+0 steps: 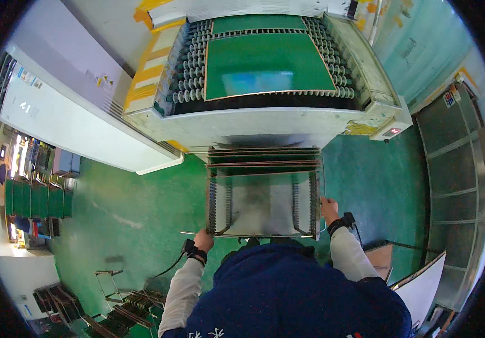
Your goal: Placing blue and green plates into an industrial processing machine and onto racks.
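Both hands grip a metal slotted rack [264,194] standing on the green floor [124,208], right in front of the conveyor machine [265,84]. Left hand [203,240] clamped on the rack's near left corner, right hand [328,209] closed on its right edge. Rack long axis runs away from the person, open end toward the machine, green panels stacked at its far end. Large green board [268,65] lies flat on the machine rollers. Yellow-striped patches [148,73] along the machine's left side, yellow sticker [359,128] at front right, small red display box [392,132] beside it. Blue-white sign [448,99] on the right wall.
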`<state>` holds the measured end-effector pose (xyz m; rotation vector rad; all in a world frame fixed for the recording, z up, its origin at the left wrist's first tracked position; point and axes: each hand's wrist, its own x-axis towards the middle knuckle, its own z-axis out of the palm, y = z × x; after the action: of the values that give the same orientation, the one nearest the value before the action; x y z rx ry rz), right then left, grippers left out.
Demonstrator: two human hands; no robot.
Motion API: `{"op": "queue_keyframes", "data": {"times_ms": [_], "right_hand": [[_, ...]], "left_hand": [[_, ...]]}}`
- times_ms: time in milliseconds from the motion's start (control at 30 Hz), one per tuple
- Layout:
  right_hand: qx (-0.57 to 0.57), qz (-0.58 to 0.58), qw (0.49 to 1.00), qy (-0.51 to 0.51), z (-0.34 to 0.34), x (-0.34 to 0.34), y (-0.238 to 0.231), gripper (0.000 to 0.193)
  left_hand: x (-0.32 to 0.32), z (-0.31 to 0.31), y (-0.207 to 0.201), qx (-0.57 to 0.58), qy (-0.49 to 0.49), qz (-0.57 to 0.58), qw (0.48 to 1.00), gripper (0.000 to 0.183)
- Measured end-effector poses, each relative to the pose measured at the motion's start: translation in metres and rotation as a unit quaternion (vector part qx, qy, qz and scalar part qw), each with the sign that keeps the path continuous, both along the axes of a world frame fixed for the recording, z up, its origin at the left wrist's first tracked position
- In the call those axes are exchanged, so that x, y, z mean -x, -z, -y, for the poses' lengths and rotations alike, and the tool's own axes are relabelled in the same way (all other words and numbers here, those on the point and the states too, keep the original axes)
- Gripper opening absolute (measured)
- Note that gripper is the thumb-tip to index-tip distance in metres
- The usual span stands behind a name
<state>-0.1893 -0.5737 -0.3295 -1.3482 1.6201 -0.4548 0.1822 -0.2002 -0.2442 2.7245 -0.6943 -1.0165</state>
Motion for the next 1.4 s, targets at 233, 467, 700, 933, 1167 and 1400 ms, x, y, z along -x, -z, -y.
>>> {"op": "queue_keyframes", "data": {"times_ms": [233, 467, 700, 933, 1167, 1400], "right_hand": [[-0.125, 0.003, 0.992, 0.026, -0.006, 0.009, -0.03, 0.027], [0.152, -0.182, 0.947, -0.215, 0.038, 0.046, 0.017, 0.025], [0.327, 0.031, 0.923, -0.202, 0.011, -0.124, -0.21, 0.017], [0.386, 0.074, 0.795, -0.463, -0.032, -0.212, -0.216, 0.028], [0.379, -0.047, 0.744, -0.548, -0.035, -0.233, -0.197, 0.027], [0.358, -0.151, 0.702, -0.597, -0.007, -0.245, -0.134, 0.02]], "left_hand": [[0.017, -0.019, 0.021, -0.027, 0.013, -0.029, 0.999, 0.024], [0.012, -0.009, 0.029, 0.014, 0.009, -0.005, 1.0, 0.025], [0.006, -0.014, 0.027, -0.002, -0.02, -0.029, 0.999, 0.027], [0.009, -0.033, 0.068, 0.013, 0.056, 0.026, 0.998, 0.022], [0.033, -0.027, 0.065, 0.042, -0.031, 0.032, 0.998, 0.027], [0.045, -0.023, 0.134, -0.027, -0.042, 0.119, 0.992, 0.021]]}}
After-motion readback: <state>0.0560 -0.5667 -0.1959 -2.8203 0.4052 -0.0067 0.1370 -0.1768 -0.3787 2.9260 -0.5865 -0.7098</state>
